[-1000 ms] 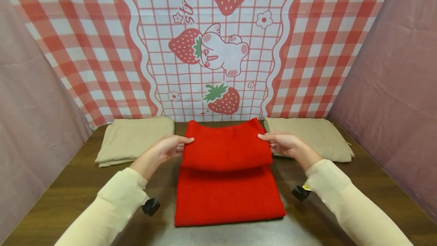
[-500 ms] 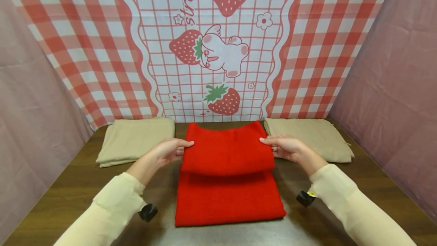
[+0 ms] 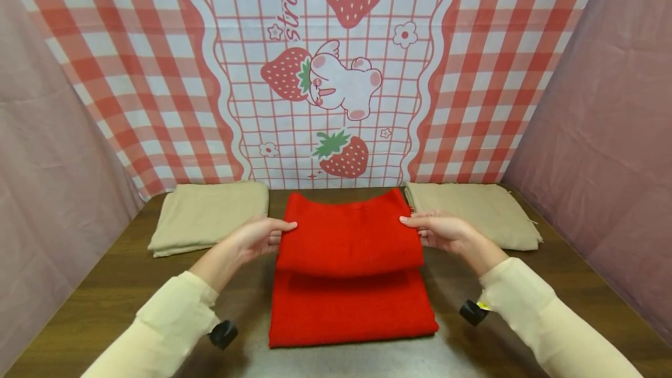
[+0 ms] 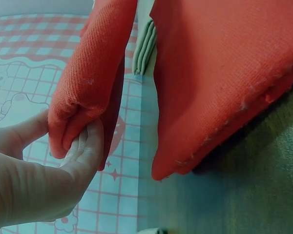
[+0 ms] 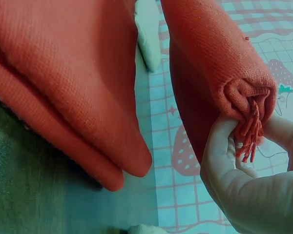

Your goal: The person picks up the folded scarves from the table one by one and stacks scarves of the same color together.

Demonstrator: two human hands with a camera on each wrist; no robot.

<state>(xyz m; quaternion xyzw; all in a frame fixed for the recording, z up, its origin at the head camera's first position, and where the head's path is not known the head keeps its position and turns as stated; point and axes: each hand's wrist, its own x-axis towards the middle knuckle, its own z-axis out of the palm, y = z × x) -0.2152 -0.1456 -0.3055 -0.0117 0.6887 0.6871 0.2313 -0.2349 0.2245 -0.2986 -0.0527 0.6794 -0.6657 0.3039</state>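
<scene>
Spanning the red cloth (image 3: 352, 311) in the head view, the left hand (image 3: 257, 237) and right hand (image 3: 445, 231) pinch its raised flap (image 3: 349, 238) at the sides, probably keeping it level above the layers on the table (image 3: 105, 290). Left wrist view: thumb and fingers (image 4: 91, 144) oppose across the folded end. Right wrist view: likewise, fringe (image 5: 251, 134) dangling between.

Head view: bright, even light; pale glare near the front edge of the bench (image 3: 357, 363); shadow beneath the raised fold of red cloth (image 3: 350, 244). 2 wrist views: dimmer, blue-green cast; patterned backdrop (image 4: 34, 80) soft.
</scene>
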